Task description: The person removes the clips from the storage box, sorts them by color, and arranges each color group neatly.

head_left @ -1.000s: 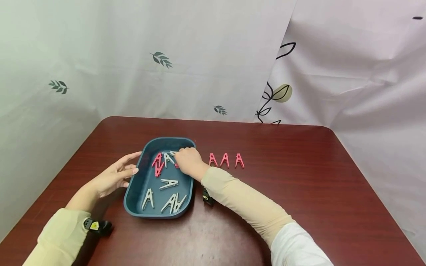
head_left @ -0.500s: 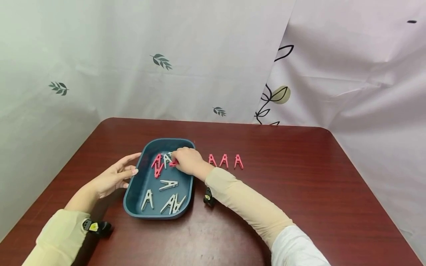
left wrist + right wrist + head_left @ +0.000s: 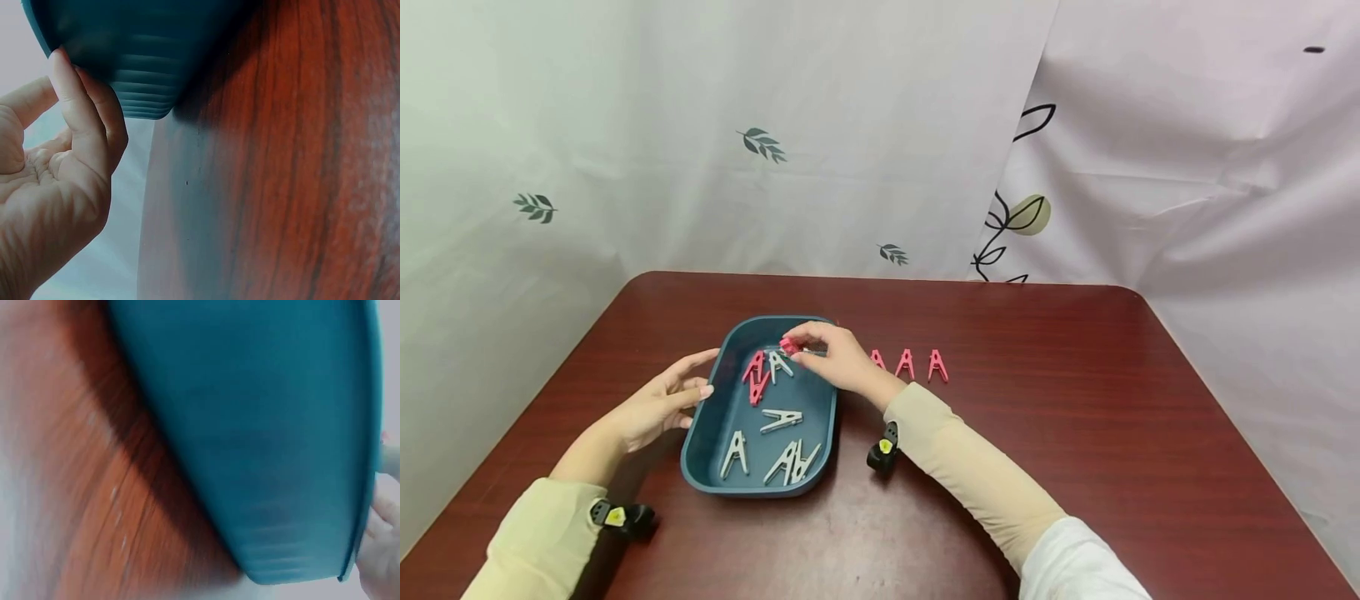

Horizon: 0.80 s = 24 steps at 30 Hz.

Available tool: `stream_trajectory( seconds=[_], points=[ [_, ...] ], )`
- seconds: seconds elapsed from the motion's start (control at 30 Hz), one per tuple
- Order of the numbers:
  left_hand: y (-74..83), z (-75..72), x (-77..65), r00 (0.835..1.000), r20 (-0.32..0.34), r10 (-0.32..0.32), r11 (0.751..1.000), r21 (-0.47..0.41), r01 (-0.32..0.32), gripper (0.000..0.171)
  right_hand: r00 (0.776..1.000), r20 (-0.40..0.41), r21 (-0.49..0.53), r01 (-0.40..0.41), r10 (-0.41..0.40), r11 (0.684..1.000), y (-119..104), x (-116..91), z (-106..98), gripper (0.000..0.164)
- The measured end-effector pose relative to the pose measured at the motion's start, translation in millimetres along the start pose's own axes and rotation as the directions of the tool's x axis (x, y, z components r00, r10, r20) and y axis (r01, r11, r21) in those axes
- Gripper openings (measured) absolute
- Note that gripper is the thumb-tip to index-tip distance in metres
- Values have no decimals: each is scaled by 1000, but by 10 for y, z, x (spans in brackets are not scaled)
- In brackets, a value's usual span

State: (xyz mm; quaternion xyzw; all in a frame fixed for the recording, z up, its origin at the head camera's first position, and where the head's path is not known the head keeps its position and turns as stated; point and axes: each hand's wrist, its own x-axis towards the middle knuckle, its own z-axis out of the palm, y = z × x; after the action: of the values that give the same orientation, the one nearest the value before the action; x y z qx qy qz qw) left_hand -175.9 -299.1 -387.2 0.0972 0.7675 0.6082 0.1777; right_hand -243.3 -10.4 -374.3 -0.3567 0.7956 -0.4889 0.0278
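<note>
A dark blue-green plastic bin (image 3: 758, 491) stands on the table, with several white and pink clothespins inside. My left hand (image 3: 651, 404) holds the bin's left side, its thumb over the rim and the other fingers along the outer wall; the left wrist view also shows this hand (image 3: 72, 144) against the bin (image 3: 144, 69). Over the bin's far right part, my right hand (image 3: 838, 358) pinches a pink clothespin (image 3: 791, 346) between thumb and fingers. Two pink clothespins (image 3: 758, 387) and a white clothespin (image 3: 778, 365) lie just left of it. The bin's outer wall (image 3: 250, 425) fills much of the right wrist view.
Three pink clothespins stand in a row right of the bin, among them the rightmost clothespin (image 3: 937, 365); the right hand partly hides the nearest one. The reddish-brown table (image 3: 1037, 400) ends at a pale curtain (image 3: 850, 150) behind. A black wrist camera (image 3: 882, 450) sits under the right forearm.
My right hand has come up from the bin's floor, a pink clothespin now showing in its fingers. My left hand keeps its place at the bin's side.
</note>
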Motion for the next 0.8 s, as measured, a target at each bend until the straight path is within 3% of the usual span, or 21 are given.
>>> stream_trajectory(
  seconds=[0.1, 0.23, 0.33, 0.43, 0.5, 0.63, 0.8],
  points=[
    [3, -3, 3, 1000, 2, 2, 1000, 2, -2, 58, 998, -51, 255, -28, 42, 966, 30, -27, -19, 31],
    [3, -4, 4, 1000, -1, 0, 1000, 11, 0, 58, 992, -79, 454, -54, 100, 890, 56, -64, -45, 32],
    [1, -1, -2, 1000, -3, -7, 1000, 12, 7, 58, 984, -76, 583, -87, 160, 808, 61, -101, -59, 35],
    [8, -1, -6, 1000, -5, -14, 1000, 13, 14, 59, 976, -69, 702, -100, 206, 706, 52, -143, -73, 37],
    [14, -1, -5, 1000, -3, -17, 1000, 14, 17, 59, 974, -66, 767, -89, 215, 636, 37, -175, -87, 36],
    [12, -4, 2, 1000, -3, -17, 1000, 15, 17, 59, 974, -49, 846, -76, 220, 527, 9, -246, -122, 32],
    [1, -12, 12, 1000, 3, -14, 1000, 10, 14, 60, 969, -4, 889, -110, 248, 444, -7, -345, -189, 35]
  ],
)
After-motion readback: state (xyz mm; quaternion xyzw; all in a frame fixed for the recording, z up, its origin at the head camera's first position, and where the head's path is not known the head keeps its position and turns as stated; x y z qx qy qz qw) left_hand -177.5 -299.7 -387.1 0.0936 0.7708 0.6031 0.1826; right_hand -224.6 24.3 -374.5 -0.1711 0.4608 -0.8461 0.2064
